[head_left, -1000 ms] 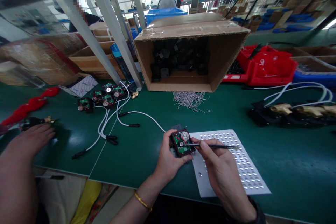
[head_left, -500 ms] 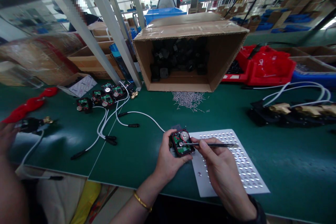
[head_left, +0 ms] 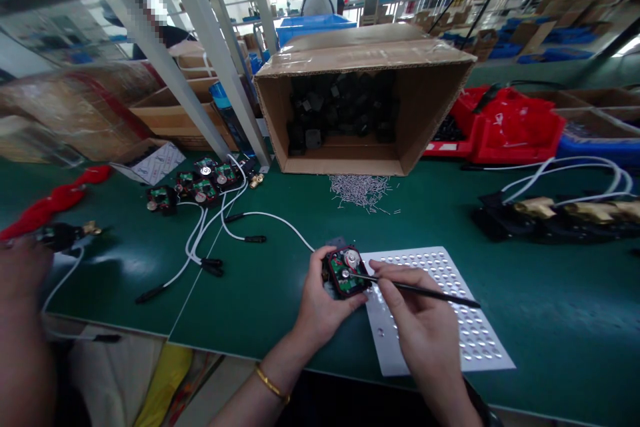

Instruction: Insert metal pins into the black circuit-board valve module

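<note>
My left hand (head_left: 320,300) grips a small black module (head_left: 346,271) with a green circuit board and a round silver part, held just above the green table. A white cable (head_left: 270,220) runs from it to the left. My right hand (head_left: 417,323) pinches thin black tweezers (head_left: 425,291), whose tip rests on the module's board. Under my right hand lies a white perforated plate (head_left: 465,320) with rows of small holes.
An open cardboard box (head_left: 360,103) of black parts lies on its side behind, with a pile of small metal pins (head_left: 363,188) before it. Several finished modules (head_left: 200,187) with cables lie left. A co-worker's arm (head_left: 23,333) is at far left. Red bins (head_left: 505,127) stand right.
The tweezers' rear end has swung down and to the right while the tip stays on the module. The co-worker's hand at left has pulled back with a cabled part.
</note>
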The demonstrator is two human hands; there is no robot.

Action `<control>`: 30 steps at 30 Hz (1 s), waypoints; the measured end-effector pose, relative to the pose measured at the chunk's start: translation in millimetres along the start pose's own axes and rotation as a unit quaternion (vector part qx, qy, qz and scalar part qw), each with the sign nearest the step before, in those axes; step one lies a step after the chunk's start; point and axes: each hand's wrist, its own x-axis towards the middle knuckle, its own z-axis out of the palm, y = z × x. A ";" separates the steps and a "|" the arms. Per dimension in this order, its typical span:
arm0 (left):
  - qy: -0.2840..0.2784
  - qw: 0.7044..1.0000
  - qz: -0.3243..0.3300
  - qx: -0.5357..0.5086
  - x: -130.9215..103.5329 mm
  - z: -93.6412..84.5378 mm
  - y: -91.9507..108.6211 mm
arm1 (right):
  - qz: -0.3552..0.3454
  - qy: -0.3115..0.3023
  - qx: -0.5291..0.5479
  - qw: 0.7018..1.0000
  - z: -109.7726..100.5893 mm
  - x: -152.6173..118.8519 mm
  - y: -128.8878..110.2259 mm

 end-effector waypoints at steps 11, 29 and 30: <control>0.000 1.000 0.004 0.002 0.3 -0.6 -0.3 | -0.136 0.004 -0.100 0.986 -13.9 -5.4 -13.7; -0.001 1.000 -0.004 0.002 0.9 -0.7 0.0 | 0.000 -0.002 -0.045 0.999 -9.5 4.7 -3.8; -0.001 1.000 -0.005 0.001 0.8 -0.7 0.3 | 0.010 -0.001 -0.049 0.999 -9.8 4.6 -3.8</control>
